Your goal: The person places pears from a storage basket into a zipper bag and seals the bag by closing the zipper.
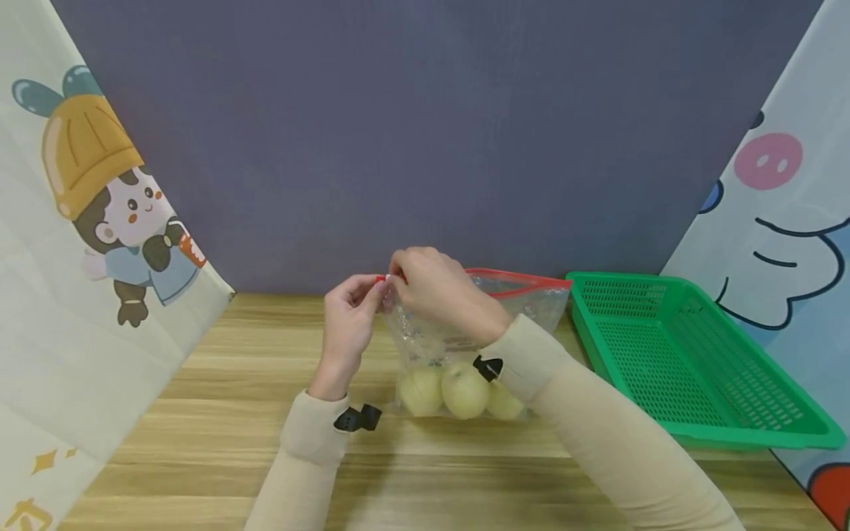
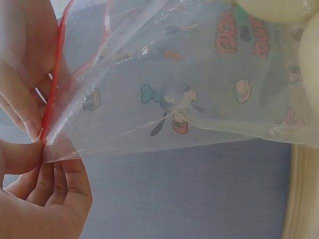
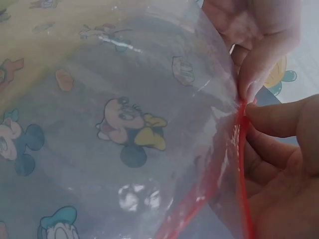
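A clear zip bag (image 1: 415, 335) with a red zip edge (image 1: 524, 279) and printed cartoon figures stands on the wooden table. Several pale yellow-green round fruits (image 1: 465, 391) lie in its bottom. At the bag's top left corner my left hand (image 1: 348, 313) pinches the edge between thumb and fingers. Right beside it, my right hand (image 1: 434, 287) pinches the red strip with thumb and forefinger. Both wrist views show the fingertips meeting at this corner of the zip bag (image 2: 174, 99). Toward the right, the two red edges stand apart, leaving the mouth gaping.
A green plastic basket (image 1: 664, 369) with perforated walls stands to the right of the bag. Behind the table (image 1: 232, 413) rises a dark grey-blue panel (image 1: 438, 133). Cartoon-printed white sheets flank both sides.
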{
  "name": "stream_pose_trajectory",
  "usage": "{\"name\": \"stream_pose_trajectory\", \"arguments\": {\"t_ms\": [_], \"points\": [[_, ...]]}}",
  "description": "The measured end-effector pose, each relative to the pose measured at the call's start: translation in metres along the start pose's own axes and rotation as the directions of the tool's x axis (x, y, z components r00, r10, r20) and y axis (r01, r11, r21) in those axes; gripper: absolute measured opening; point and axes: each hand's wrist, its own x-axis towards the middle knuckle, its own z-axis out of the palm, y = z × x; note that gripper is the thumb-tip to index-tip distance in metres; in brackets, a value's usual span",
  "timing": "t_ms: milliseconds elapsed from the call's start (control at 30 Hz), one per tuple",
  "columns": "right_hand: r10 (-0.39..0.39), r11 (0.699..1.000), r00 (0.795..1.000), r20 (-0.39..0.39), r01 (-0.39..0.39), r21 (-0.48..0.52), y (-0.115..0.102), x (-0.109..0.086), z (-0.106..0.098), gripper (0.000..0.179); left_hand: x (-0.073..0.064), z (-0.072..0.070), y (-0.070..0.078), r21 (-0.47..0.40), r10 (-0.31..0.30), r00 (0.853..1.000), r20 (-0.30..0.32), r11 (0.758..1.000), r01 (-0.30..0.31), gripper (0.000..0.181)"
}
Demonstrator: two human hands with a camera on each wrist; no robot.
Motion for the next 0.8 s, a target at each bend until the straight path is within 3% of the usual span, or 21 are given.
{"name": "stream_pose_trajectory", "arguments": {"t_ms": [800], "points": [[-0.048, 0.998, 0.997, -0.055, 0.046, -0.038, 0.010, -0.012, 0.004, 0.013, -0.005, 0.002, 0.002, 0.017, -0.004, 1.000, 0.000, 1.000, 0.004, 0.012]]}}
